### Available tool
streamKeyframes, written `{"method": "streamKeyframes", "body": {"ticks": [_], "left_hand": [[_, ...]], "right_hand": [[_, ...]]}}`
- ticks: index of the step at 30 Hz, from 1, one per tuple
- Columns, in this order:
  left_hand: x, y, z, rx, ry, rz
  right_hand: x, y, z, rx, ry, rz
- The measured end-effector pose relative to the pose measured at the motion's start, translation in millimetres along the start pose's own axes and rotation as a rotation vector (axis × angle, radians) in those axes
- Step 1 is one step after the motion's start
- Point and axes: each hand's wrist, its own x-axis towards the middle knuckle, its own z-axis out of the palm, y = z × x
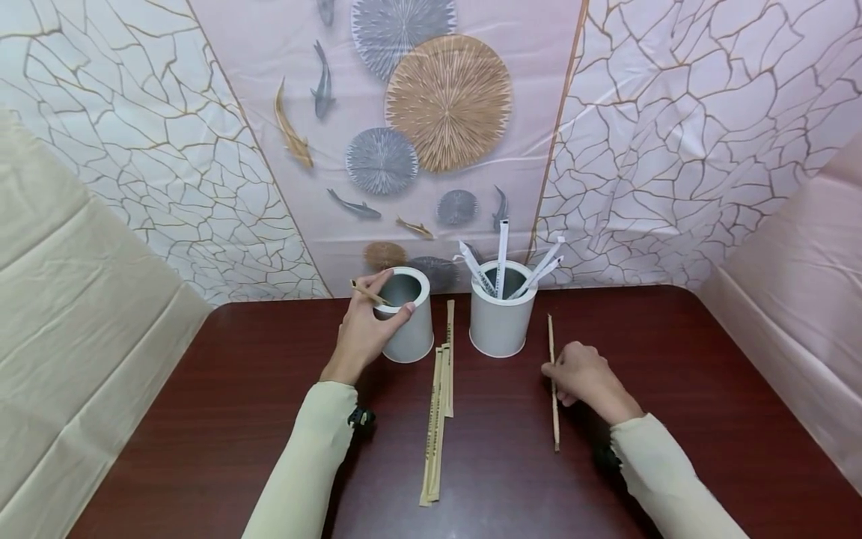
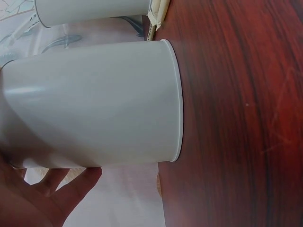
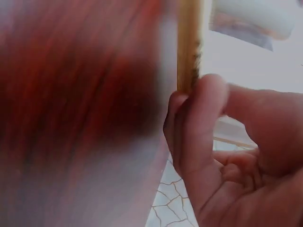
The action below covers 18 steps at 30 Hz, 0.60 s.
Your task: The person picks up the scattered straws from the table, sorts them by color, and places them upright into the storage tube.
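My left hand [image 1: 367,326] grips the left light-grey canister [image 1: 412,337] near its rim, thumb on the near right side, fingers around the left and back. The canister stands on the table; its wall fills much of the left wrist view. A brown paper-wrapped straw [image 1: 369,293] leans over its rim beside those fingers. On the right, my right hand [image 1: 584,376] pinches another brown paper-wrapped straw [image 1: 555,419] between thumb and fingers. That straw points away from me, low over the table; the right wrist view shows the fingertips at its paper wrapper.
A second light-grey canister [image 1: 500,329] holds several white-wrapped straws [image 1: 502,258]. Several brown-wrapped straws [image 1: 434,430] lie overlapping between the canisters on the dark red table [image 1: 498,464]. Patterned cloth [image 1: 673,150] hangs behind the table's back edge.
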Motion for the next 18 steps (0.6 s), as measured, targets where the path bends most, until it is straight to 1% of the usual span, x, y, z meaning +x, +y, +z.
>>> {"method": "streamKeyframes", "body": {"ticks": [2, 4, 6, 8, 11, 13, 16, 18], "left_hand": [[0.0, 0.1, -0.1, 0.001, 0.001, 0.0], [-0.1, 0.1, -0.3, 0.001, 0.004, 0.001], [-0.8, 0.3, -0.8, 0.001, 0.008, 0.0], [-1.4, 0.2, -0.9, 0.003, 0.007, -0.002], [-1.5, 0.2, -0.2, 0.009, 0.003, -0.005], [-1.4, 0.3, 0.5, 0.011, 0.002, -0.007], [-1.1, 0.9, 0.9, 0.008, 0.002, -0.01], [-1.1, 0.8, 1.2, 0.012, 0.0, -0.011]], "right_hand": [[-3.6, -0.8, -4.7, 0.069, 0.03, -0.024], [-7.9, -4.7, -11.2, 0.15, 0.081, -0.056], [-13.0, -11.4, -17.8, 0.215, 0.162, -0.111], [-19.6, -22.0, -24.8, 0.259, 0.263, -0.171], [-30.8, -44.0, -33.1, 0.313, 0.41, -0.279], [-36.3, -62.0, -37.3, 0.333, 0.489, -0.353], [-38.3, -90.3, -41.8, 0.345, 0.566, -0.475], [-35.3, -108.7, -43.7, 0.354, 0.591, -0.561]]}}
